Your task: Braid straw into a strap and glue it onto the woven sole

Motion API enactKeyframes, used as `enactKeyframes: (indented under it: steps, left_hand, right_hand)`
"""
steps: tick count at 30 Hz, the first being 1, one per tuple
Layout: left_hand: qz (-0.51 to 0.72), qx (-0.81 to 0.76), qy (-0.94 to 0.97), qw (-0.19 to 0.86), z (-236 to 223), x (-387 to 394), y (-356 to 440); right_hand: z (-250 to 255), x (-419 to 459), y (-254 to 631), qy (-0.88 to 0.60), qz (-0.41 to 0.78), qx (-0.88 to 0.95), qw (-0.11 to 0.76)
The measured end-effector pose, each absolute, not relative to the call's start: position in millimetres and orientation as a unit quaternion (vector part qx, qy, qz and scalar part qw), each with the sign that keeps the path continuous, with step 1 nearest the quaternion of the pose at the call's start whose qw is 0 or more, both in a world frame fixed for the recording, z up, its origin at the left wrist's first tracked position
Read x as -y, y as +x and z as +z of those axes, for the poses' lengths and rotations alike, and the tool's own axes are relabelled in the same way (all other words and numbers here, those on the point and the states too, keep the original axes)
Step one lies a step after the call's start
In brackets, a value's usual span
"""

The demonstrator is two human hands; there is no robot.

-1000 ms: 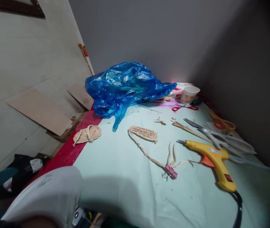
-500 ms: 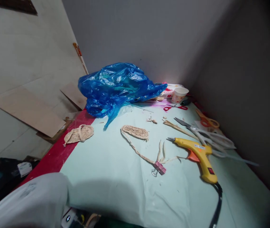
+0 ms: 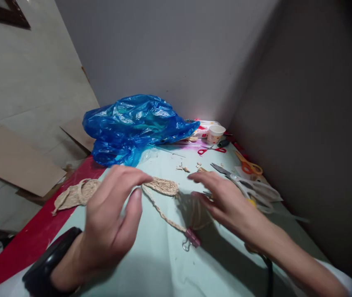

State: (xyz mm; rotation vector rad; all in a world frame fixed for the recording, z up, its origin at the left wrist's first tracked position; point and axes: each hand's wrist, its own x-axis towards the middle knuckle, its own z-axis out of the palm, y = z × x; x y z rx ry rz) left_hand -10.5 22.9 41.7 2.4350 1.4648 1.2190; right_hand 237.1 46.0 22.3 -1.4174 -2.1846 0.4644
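Observation:
My left hand, with a black band on its wrist, hovers at the left end of an oval coil of braided straw cord. Its thumb stands apart from the fingers, and I see nothing held. From the coil a braided tail runs to a pink binder clip on the cloth. To the right of the coil is my right hand, thumb and fingers spread above the loose strands. It hides most of a yellow glue gun. A small woven straw slipper lies left of my left hand.
A crumpled blue plastic bag sits at the back. Near the wall are a paper cup, red-handled scissors, orange-handled scissors and large white-handled shears. Brown boards lean at the left.
Both my hands have come into view over the cloth, reaching toward the coil. The view has shifted, and the white shape at the lower left is gone.

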Motion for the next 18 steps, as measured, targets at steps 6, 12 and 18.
enactKeyframes:
  steps: [6,12,18]
  left_hand:
    - [0.286,-0.569,0.766,0.082,8.2,-85.1,-11.1]
    - [0.266,-0.596,0.747,0.13,-4.2,-96.2,-23.5]
    - [0.3,-0.611,0.697,0.225,-12.2,-99.6,-20.8]
  right_hand:
    - [-5.3,-77.9,197.3,-0.501,0.118,0.855,0.062]
    - [-10.9,-89.5,188.8,-0.539,0.143,0.829,0.053]
    - [-14.6,-83.8,201.4,-0.582,0.211,0.772,0.145]
